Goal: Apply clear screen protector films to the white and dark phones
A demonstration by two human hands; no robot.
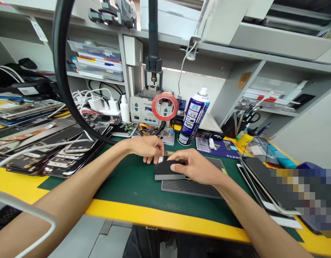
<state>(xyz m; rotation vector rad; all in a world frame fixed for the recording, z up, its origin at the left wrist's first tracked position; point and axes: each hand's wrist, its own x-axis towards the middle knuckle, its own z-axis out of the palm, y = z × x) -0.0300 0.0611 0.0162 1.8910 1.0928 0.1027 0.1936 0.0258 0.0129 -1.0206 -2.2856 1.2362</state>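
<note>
My right hand [196,166] is closed on a black block [169,169] with a grey lower edge, thumb and fingers over its right end. The block lies over the left part of a grey perforated mat [192,189]. My left hand [151,149] is closed at the block's far left corner, its fingertips beside a small white piece [161,158]. What the fingers pinch, if anything, is too small to make out. Part of a flat item [169,153] shows behind the block, mostly hidden by my right hand.
Stacked phone screens [71,154] fill the left side. A spray can [193,116], a roll of red tape [164,106] and a control box [142,109] stand behind. Flat panels [269,182] lie right. A black ring [60,71] hangs at upper left. A green work mat [122,182] covers the bench.
</note>
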